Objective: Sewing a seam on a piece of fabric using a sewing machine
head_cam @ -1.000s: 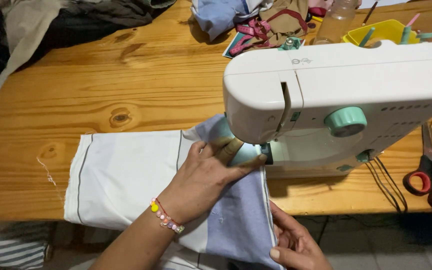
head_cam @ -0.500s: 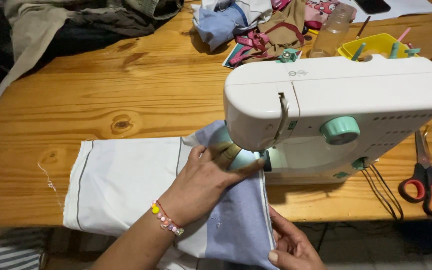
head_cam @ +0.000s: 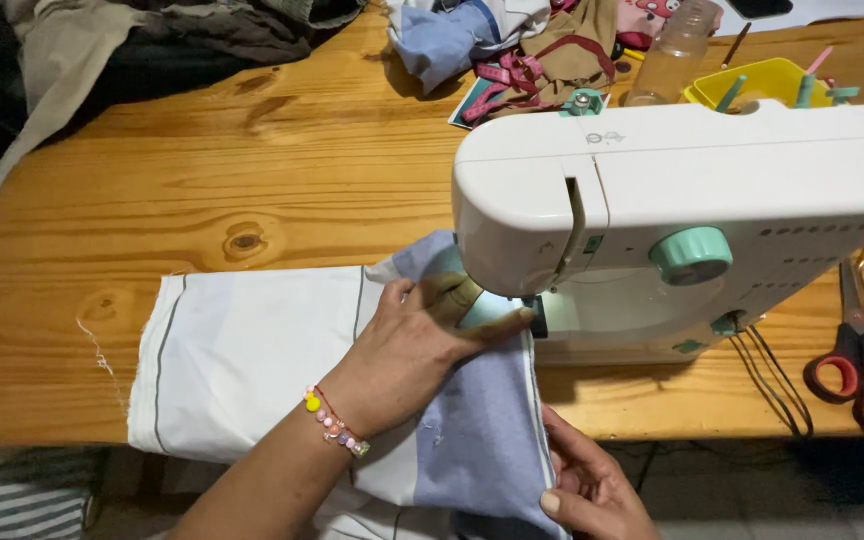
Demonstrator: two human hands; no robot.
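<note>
The soft pale-blue cotton fabric panel (head_cam: 482,430) lies flat on the wooden counter (head_cam: 202,200), its far end tucked under the needle head of the white-and-mint plastic sewing machine (head_cam: 692,200) at 1 o'clock. It looks light, limp and prone to creeping, so pressing it flat near the seam edge seems the best hold. The left hand (head_cam: 412,345) lies palm-down on it, fingers spread, pressing rather than clasping. The right hand (head_cam: 592,490), at 5 o'clock, pinches the cloth's hanging edge in its grip. White folded cloth (head_cam: 242,370) spreads at 9 o'clock; red-handled scissors (head_cam: 857,370) rest at 3 o'clock.
</note>
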